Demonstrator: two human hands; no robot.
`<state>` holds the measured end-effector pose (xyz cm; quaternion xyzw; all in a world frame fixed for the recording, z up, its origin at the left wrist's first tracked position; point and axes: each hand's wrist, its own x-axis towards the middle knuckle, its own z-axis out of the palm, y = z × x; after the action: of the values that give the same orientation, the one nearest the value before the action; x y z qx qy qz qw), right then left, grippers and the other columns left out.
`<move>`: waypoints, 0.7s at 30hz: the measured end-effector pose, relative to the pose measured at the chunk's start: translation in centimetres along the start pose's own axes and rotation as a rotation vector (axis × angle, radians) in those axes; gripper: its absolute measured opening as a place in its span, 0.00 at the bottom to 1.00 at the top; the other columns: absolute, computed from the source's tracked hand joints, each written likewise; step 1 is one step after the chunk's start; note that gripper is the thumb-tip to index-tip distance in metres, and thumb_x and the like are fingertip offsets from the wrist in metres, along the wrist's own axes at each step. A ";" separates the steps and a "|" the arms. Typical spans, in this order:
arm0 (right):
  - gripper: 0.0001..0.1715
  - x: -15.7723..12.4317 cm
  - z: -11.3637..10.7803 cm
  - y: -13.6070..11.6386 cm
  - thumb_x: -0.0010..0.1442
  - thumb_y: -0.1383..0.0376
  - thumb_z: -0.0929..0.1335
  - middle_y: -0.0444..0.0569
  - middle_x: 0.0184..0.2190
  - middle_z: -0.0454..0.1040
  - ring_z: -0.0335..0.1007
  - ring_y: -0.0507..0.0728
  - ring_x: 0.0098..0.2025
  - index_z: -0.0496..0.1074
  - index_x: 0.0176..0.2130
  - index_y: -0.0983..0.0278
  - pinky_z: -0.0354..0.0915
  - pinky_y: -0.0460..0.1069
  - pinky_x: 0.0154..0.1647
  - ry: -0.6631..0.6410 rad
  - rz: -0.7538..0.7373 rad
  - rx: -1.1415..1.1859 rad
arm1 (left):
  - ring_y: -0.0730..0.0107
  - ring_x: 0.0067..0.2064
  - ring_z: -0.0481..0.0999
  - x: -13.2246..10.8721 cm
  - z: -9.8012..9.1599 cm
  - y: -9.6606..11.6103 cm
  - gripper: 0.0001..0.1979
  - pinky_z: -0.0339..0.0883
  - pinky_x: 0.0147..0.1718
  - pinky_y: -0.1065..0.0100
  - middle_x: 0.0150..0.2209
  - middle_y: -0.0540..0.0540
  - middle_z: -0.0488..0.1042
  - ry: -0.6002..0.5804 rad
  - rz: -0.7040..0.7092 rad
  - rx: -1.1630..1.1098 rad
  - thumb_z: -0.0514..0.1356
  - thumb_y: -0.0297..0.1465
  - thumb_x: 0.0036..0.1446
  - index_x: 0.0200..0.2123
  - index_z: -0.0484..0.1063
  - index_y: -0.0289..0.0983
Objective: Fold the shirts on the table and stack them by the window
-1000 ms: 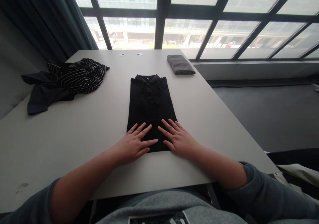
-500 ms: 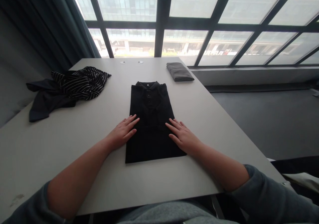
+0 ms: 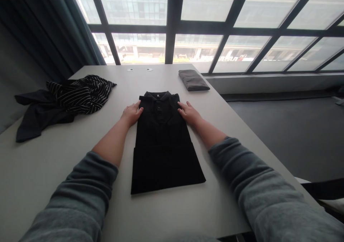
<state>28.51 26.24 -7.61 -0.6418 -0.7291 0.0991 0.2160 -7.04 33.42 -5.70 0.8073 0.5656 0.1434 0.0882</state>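
A folded black polo shirt (image 3: 165,138) lies face up on the white table in front of me, its collar and buttons toward the window. My left hand (image 3: 131,113) grips the shirt's left side just below the shoulder, with the thumb on top. On the opposite side, my right hand (image 3: 190,113) holds the right edge near the shoulder. The cloth at both upper corners is slightly raised. Some fingertips are hidden at the fabric. Across the shirt's lower part runs a folded-up layer, a little wider than the cloth above it.
On the left of the white table (image 3: 115,206) lie a crumpled black-and-white striped garment (image 3: 86,93) and a dark garment (image 3: 37,116). A folded grey garment (image 3: 193,80) rests near the far right edge. Windows (image 3: 199,48) stand behind, with a dark curtain (image 3: 51,27) at left.
Both hands have moved away from me, from the middle of the polo shirt up to its shoulders. They lay flat with fingers spread before and now grip its side edges.
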 end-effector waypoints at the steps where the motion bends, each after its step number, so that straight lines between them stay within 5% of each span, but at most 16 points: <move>1: 0.36 1.3 0.2 0.0 0.75 0.54 0.60 0.51 0.74 0.62 0.44 0.69 0.79 0.60 0.75 0.64 0.49 0.63 0.78 0.019 0.023 0.026 | 0.49 0.74 0.61 1.0 0.0 -0.1 0.34 0.51 0.71 0.47 0.73 0.36 0.63 0.008 -0.002 -0.009 0.46 0.44 0.73 0.76 0.55 0.37; 7: 0.34 6.9 0.8 0.2 0.73 0.56 0.64 0.54 0.72 0.65 0.50 0.70 0.77 0.65 0.73 0.65 0.51 0.63 0.77 0.004 0.103 0.015 | 0.47 0.68 0.69 5.2 0.5 -0.3 0.36 0.59 0.68 0.50 0.69 0.37 0.71 0.045 -0.054 0.043 0.55 0.43 0.67 0.75 0.58 0.39; 14: 0.27 9.3 1.2 1.6 0.66 0.61 0.68 0.53 0.58 0.81 0.76 0.65 0.60 0.78 0.61 0.64 0.67 0.57 0.66 0.117 0.063 0.183 | 0.50 0.64 0.74 7.7 1.0 -0.2 0.38 0.64 0.64 0.54 0.65 0.39 0.74 0.110 -0.090 -0.133 0.61 0.40 0.64 0.75 0.57 0.40; 21: 0.28 10.9 1.7 2.1 0.61 0.65 0.69 0.55 0.58 0.80 0.67 0.68 0.68 0.79 0.59 0.66 0.58 0.63 0.73 0.194 0.051 0.179 | 0.38 0.65 0.69 9.7 1.1 0.8 0.33 0.60 0.63 0.40 0.65 0.37 0.73 0.134 -0.239 0.027 0.64 0.47 0.61 0.67 0.69 0.43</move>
<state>28.74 37.43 -7.92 -0.6449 -0.6763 0.1067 0.3396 -2.91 42.23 -5.19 0.7238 0.6644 0.1780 0.0559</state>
